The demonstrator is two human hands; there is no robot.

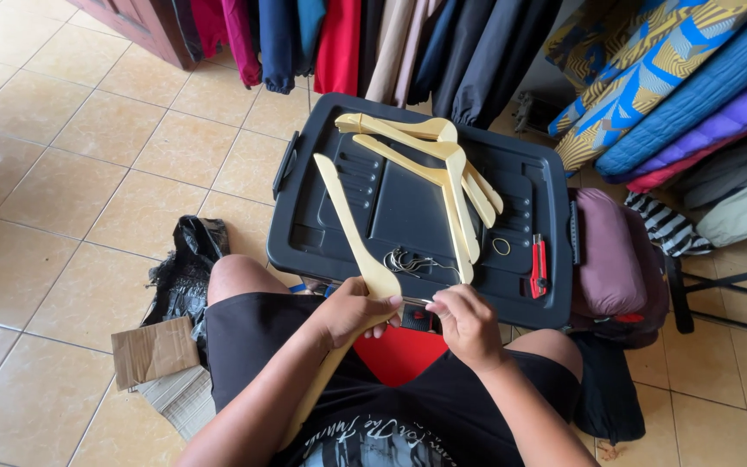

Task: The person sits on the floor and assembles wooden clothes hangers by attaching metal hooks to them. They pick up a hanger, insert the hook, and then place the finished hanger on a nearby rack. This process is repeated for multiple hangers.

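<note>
Left hand: my left hand (pixel 352 310) is closed around the middle of a wooden hanger (pixel 349 227), fingers wrapped right over it.
Right hand: my right hand (pixel 469 322) is pinched shut on a thin metal hook (pixel 418 301) at the hanger's centre.
Hanger: it slants from my lap up across the black bin lid (pixel 399 212), its upper arm lying over the lid's left half.
Lid edges: the near edge sits just beyond my knees; the handle on the left rim overhangs bare tile floor (pixel 62 173).
Open room: tile lies free to my left; hanging clothes (pixel 347 43) crowd the far edge, and folded mattresses (pixel 676 86) and a purple cushion (pixel 611 251) hem in the right.
On the lid: stacked wooden hangers (pixel 447 164), a tangle of wire hooks (pixel 404 261), a rubber band (pixel 501 246), a red cutter (pixel 539 266).
</note>
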